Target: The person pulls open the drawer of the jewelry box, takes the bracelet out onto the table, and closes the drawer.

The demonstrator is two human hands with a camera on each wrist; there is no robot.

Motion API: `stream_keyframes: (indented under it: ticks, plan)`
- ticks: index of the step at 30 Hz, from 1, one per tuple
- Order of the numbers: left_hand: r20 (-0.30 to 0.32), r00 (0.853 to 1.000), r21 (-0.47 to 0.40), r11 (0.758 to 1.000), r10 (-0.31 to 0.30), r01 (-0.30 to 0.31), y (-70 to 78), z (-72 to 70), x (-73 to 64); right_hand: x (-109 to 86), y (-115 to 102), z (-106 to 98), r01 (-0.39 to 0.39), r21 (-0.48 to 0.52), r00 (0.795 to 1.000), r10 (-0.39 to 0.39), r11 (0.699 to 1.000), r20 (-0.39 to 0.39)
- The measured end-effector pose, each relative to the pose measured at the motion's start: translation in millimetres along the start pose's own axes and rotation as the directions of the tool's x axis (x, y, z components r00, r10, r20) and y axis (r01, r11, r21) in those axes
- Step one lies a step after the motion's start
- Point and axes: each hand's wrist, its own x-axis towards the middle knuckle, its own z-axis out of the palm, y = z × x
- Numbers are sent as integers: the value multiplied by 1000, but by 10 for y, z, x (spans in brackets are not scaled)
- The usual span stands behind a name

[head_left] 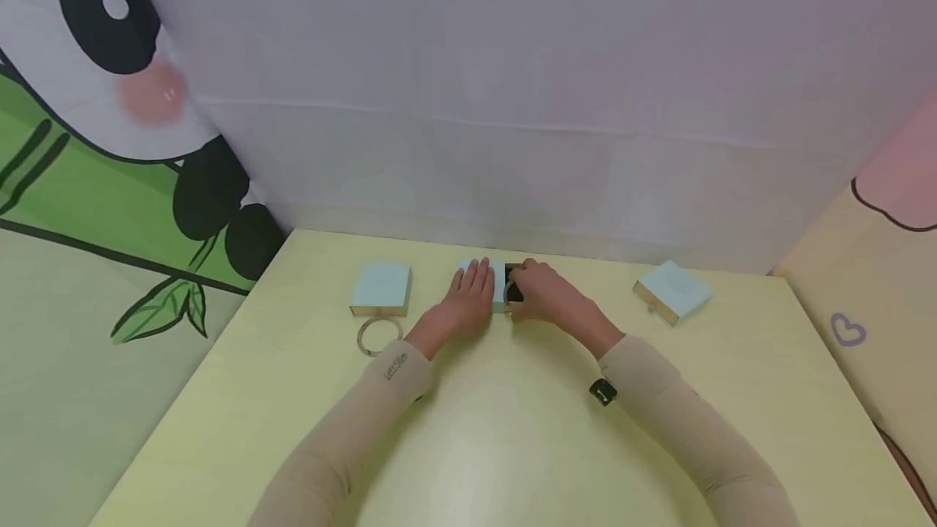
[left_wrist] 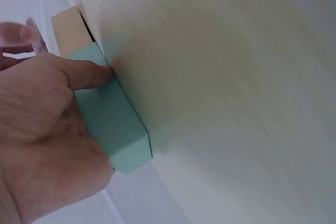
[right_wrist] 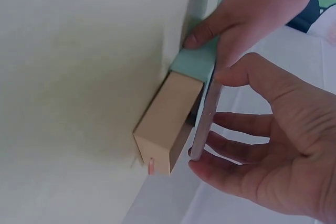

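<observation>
A pale blue box (head_left: 499, 287) with a tan drawer (right_wrist: 165, 111) stands near the table's back edge, the drawer pulled out to the right. Its inside looks black. My left hand (head_left: 468, 299) lies over the blue sleeve, fingers stretched across the top and thumb (left_wrist: 89, 73) against the front side. At the drawer, my right hand (head_left: 547, 295) holds a pale, glossy bangle (right_wrist: 206, 116) between thumb and fingertips. In the right wrist view the bangle appears edge-on, right beside the drawer's opening.
To the left sits a closed pale blue box (head_left: 384, 287), with another bangle (head_left: 359, 334) lying in front of it. A third blue box (head_left: 673, 289) is turned at an angle on the right. Behind the yellow table (head_left: 468, 462) rises a white cloth wall (head_left: 476, 145).
</observation>
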Motion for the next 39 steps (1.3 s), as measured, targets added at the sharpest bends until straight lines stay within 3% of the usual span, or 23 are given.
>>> stream_keyframes:
  ticks: [12, 23, 30, 39]
  plan:
    - [-21, 1000, 4, 1000, 16, -16, 2, -13, -39, -261, -163, 181, 72, 65, 996, -69, 995, -54]
    - [-21, 1000, -22, 1000, 2, -2, 17, -6, -32, -361, -253, 261, 98, 81, 995, -97, 992, -19]
    - [-37, 999, -38, 999, 0, -2, -13, 6, -21, -356, -314, 367, 136, 39, 991, -137, 990, 12]
    - [-44, 999, -38, 999, 24, -25, -19, -29, -75, -348, -340, 446, 178, -30, 984, -178, 984, -2]
